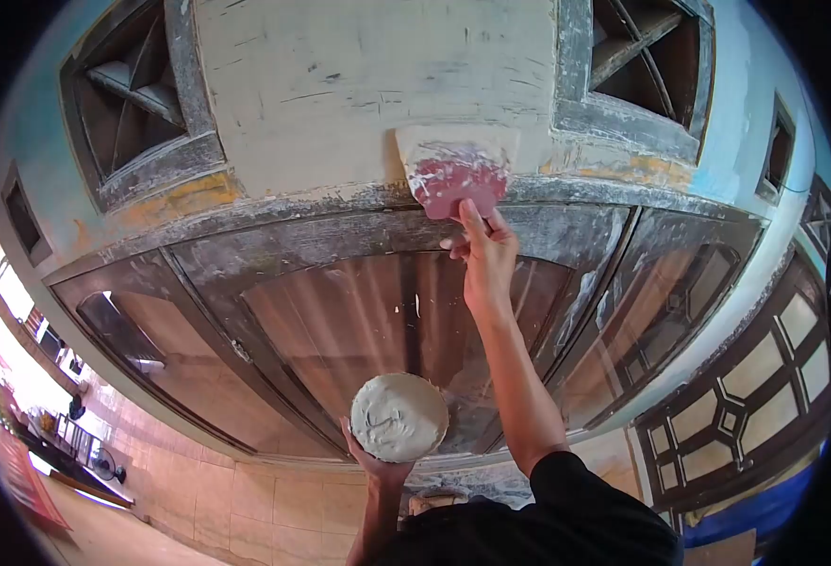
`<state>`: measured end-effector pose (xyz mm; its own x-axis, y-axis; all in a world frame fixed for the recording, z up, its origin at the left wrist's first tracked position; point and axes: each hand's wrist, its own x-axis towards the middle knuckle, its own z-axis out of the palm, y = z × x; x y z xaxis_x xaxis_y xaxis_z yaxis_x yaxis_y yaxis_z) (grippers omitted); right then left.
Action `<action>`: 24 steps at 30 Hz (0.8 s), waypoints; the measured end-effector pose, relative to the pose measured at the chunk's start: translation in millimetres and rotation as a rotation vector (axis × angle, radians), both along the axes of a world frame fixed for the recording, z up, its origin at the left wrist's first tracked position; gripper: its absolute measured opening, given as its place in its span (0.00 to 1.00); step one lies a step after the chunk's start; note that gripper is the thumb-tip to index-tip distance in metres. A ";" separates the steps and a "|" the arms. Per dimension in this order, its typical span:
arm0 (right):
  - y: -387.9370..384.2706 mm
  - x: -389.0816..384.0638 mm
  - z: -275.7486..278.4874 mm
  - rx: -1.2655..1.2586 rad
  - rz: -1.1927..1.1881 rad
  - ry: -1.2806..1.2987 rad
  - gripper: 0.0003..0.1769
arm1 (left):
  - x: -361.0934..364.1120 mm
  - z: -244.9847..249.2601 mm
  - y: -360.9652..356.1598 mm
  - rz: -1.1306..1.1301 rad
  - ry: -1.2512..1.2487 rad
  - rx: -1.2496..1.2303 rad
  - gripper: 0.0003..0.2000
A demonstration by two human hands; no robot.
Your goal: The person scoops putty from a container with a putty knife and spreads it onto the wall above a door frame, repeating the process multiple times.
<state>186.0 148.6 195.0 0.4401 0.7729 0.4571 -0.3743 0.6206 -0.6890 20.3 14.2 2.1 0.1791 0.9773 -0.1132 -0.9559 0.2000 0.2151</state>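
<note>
A wide putty knife (459, 174) with a putty-smeared red face is pinched at its lower end in my right hand (487, 255). Its pale broad edge lies against, or very close to, the whitish wall panel (368, 66), just above the wooden frame. Lower down, my left hand (378, 462) supports a round container of white putty (399, 418) from below and the left side. Swirl marks show in the putty's surface. Most fingers of my left hand are hidden beneath the container.
Wood-framed glass doors (340, 311) stretch below the panel. Lattice vents (137, 94) flank it, their frames streaked white. A tiled floor (208, 491) lies below, a fan (104, 462) stands at left, and a panelled door (731, 415) is at right.
</note>
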 end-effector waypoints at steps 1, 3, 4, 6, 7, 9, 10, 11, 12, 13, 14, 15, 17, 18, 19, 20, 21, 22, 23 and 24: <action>-0.2 -0.8 0.9 -0.019 -0.013 0.009 0.13 | 0.5 -0.9 -0.7 -0.004 0.003 -0.003 0.32; 3.2 2.5 -17.6 -0.030 -0.029 -0.022 0.13 | 0.9 -2.8 0.1 0.016 0.018 0.008 0.32; -1.1 2.2 -26.4 -0.066 -0.023 -0.027 0.14 | -0.3 -3.9 0.5 0.019 0.017 0.011 0.32; -15.7 0.6 -35.2 -0.095 0.014 -0.013 0.15 | -3.3 -8.5 -0.9 0.046 0.036 -0.041 0.32; -17.0 0.1 -30.5 -0.093 0.017 -0.016 0.15 | -3.8 -13.2 2.9 0.049 0.032 -0.039 0.32; -23.7 2.1 -19.5 -0.012 0.019 -0.021 0.15 | -3.7 -25.5 8.8 0.073 0.030 0.017 0.33; -18.3 4.3 -10.6 0.028 -0.009 -0.049 0.15 | -2.6 -19.9 6.1 0.067 0.033 0.009 0.33; -11.1 6.1 -3.9 0.022 -0.014 -0.046 0.15 | -1.2 -11.6 5.0 0.048 0.032 0.001 0.33; -4.5 7.4 2.2 0.018 -0.017 -0.058 0.15 | -0.1 -6.8 3.5 0.030 0.030 -0.006 0.33; -2.2 8.1 4.5 0.016 -0.019 -0.070 0.15 | 0.7 -9.3 3.4 0.026 0.032 -0.008 0.33; 0.3 8.8 -4.6 -0.051 -0.056 -0.087 0.14 | 1.4 -13.7 4.9 0.031 0.023 0.013 0.32; -3.8 8.3 -15.6 -0.049 -0.056 -0.088 0.14 | 1.2 -16.4 5.8 0.039 0.011 0.037 0.31; -18.9 6.9 -37.2 -0.148 -0.023 -0.062 0.13 | -0.6 -12.4 1.8 0.037 0.001 0.025 0.31; -26.6 4.8 -39.5 -0.164 -0.011 -0.038 0.14 | 0.1 -10.8 0.8 0.031 -0.007 0.004 0.31; -26.2 5.5 -35.7 -0.164 -0.007 -0.043 0.14 | 1.8 -11.1 2.4 0.035 -0.012 0.004 0.31; -26.1 7.3 -30.0 -0.098 -0.004 -0.057 0.15 | 3.0 -11.7 4.0 0.039 0.020 0.013 0.32; -27.6 8.3 -21.5 -0.037 -0.005 -0.067 0.15 | 3.3 -12.3 4.0 0.039 0.056 0.019 0.34; -24.2 8.0 -7.1 -0.025 -0.017 -0.061 0.15 | 3.1 -12.2 3.3 0.036 0.060 0.011 0.34; -16.1 7.9 -1.6 -0.032 -0.019 -0.057 0.15 | 2.9 -11.6 3.1 0.015 0.034 0.009 0.34; -7.8 7.4 2.2 -0.034 -0.028 -0.066 0.15 | 2.8 -11.7 3.1 -0.006 0.008 0.009 0.33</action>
